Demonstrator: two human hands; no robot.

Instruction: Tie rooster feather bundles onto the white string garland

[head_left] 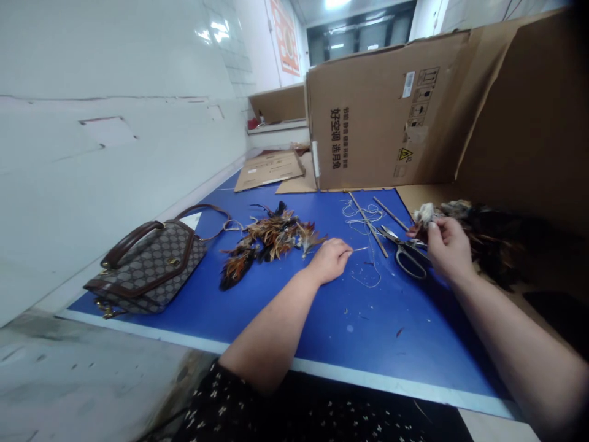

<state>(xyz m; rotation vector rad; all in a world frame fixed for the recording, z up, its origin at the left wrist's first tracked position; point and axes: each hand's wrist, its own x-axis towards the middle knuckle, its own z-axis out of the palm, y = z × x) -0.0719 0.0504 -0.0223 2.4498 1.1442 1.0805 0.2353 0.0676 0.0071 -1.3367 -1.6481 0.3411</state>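
Observation:
My left hand (329, 261) is closed in a pinch just above the blue table. A thin pale stem (361, 249) pokes out to the right of its fingertips; whether it is a quill or a stick I cannot tell. Left of that hand lies a bunch of brown, orange and black feathers (276, 233). My right hand (448, 245) pinches a tuft of whitish-grey feathers (426, 213) at the edge of a darker feather pile (499, 245). Scissors (411, 261) with dark handles rest beside it, blades partly apart. Loose string (368, 215) lies tangled between the hands.
Two thin sticks (370, 227) lie near the string. A patterned handbag (151, 267) with brown trim sits at the left. Behind, a large cardboard box (377, 123) stands upright, and flat cardboard (267, 169) lies farther back. Small scraps dot the blue tabletop (350, 344).

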